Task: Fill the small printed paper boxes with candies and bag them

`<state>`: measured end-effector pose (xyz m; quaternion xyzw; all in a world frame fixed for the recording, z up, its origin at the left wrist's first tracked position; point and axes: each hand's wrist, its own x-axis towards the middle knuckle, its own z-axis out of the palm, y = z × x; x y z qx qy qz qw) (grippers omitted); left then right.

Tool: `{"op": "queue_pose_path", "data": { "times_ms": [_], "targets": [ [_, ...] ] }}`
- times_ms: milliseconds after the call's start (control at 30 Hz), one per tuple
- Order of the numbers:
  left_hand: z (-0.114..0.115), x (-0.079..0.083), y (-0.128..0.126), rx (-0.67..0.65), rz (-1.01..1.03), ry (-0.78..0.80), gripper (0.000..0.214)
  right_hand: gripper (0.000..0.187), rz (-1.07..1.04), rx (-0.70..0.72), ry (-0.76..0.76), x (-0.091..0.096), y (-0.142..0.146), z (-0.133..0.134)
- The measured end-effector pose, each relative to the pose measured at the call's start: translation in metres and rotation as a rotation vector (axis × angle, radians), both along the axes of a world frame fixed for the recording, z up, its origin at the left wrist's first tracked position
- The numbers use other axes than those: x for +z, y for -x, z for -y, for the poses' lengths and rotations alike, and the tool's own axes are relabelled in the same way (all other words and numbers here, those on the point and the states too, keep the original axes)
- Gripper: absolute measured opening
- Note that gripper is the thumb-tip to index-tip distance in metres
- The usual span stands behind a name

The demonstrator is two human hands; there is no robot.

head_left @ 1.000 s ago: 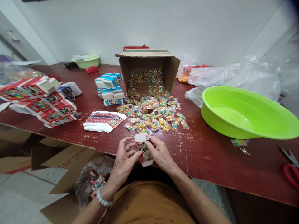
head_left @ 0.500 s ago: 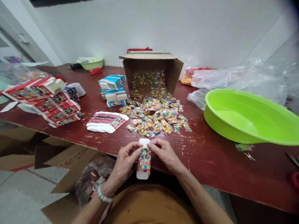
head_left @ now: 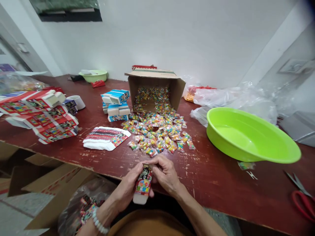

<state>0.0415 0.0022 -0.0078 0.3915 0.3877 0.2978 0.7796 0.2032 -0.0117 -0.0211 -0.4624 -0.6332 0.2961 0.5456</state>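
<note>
A small printed candy box (head_left: 143,182) is held between both hands at the table's front edge, its white flap pointing down toward me. My left hand (head_left: 129,180) wraps its left side, fingers partly behind it. At the top end, my right hand (head_left: 165,173) has its fingers closed on the box, and the upper flap is mostly hidden there. Just beyond the hands lies a pile of small clear candy packets (head_left: 157,131), spilling from a cardboard box (head_left: 178,93) on its side. Left of the pile rests a stack of flat, unfolded candy boxes (head_left: 104,138).
Bundled red boxes (head_left: 49,114) and blue boxes (head_left: 115,104) stand at left. A green basin (head_left: 253,154) sits at right, near red-handled scissors (head_left: 301,196) and a stray packet (head_left: 246,165). Below the table's left edge are open cartons (head_left: 56,177) and a plastic bag (head_left: 83,203).
The white top flap, upright before, is now out of sight under my right fingers. My left hand has come round the box, which is slightly tilted. The view has tipped up and shifted right.
</note>
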Motion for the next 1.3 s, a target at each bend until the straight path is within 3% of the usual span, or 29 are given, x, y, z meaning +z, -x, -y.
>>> {"op": "queue_pose_path", "data": {
  "times_ms": [133, 300, 367, 567, 700, 833, 900, 1033, 1167, 1300],
  "targets": [
    [0.005, -0.003, -0.005, 0.01, -0.002, 0.127, 0.052, 0.015, 0.059, 0.078, 0.086, 0.01, 0.0, 0.004],
    [0.004, 0.0, -0.013, 0.051, -0.111, 0.064, 0.058, 0.023, -0.219, 0.194, 0.457, 0.012, -0.001, -0.003],
    [0.003, 0.001, -0.014, 0.055, -0.132, 0.042, 0.06, 0.028, -0.3, 0.218, 0.504, 0.009, 0.0, -0.008],
    [0.002, -0.002, -0.008, 0.031, -0.183, -0.044, 0.062, 0.022, -0.345, 0.157, 0.469, 0.01, 0.0, -0.009],
    [0.002, -0.008, -0.007, 0.042, -0.189, -0.038, 0.065, 0.016, -0.194, 0.253, 0.279, 0.015, -0.004, -0.001],
    [0.004, -0.011, -0.014, 0.074, -0.203, 0.016, 0.069, 0.011, -0.003, 0.137, 0.074, 0.011, -0.003, 0.007],
    [0.004, -0.011, -0.017, 0.087, -0.212, 0.009, 0.069, 0.009, -0.022, 0.09, 0.098, 0.008, -0.004, 0.007],
    [0.002, -0.011, -0.017, 0.045, -0.256, -0.039, 0.067, 0.009, -0.069, 0.123, 0.275, 0.007, -0.008, 0.003],
    [0.0, -0.01, -0.013, 0.029, -0.319, -0.08, 0.068, 0.013, 0.105, 0.067, 0.182, 0.013, -0.01, 0.0],
    [0.001, -0.011, -0.014, 0.054, -0.326, -0.049, 0.07, 0.012, -0.052, 0.167, 0.259, 0.015, -0.01, 0.003]
  ]
}}
